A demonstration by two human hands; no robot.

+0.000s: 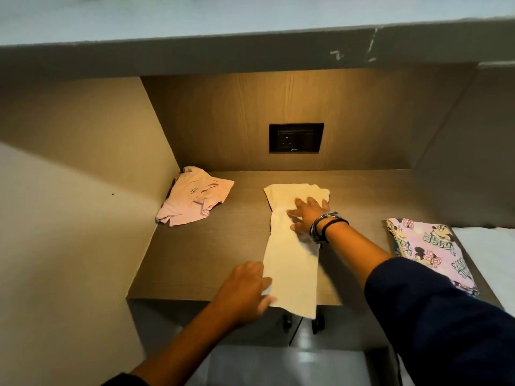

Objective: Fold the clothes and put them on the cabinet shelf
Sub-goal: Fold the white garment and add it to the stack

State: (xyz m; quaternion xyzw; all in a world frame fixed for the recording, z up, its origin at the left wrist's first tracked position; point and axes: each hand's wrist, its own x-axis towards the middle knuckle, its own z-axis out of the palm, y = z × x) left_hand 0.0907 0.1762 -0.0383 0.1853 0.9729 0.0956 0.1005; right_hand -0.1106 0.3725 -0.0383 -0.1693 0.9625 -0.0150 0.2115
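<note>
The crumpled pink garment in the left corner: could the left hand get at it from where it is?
Probably yes: bare wooden shelf top lies between the left hand and the crumpled pink garment.

You see a black wall socket (296, 137) on the wood-grain back panel (223, 121), white bedding (490, 254) at right.

Bare shelf (195, 257) lies open between the pink garment (192, 197) and cream cloth (292, 263).
</note>
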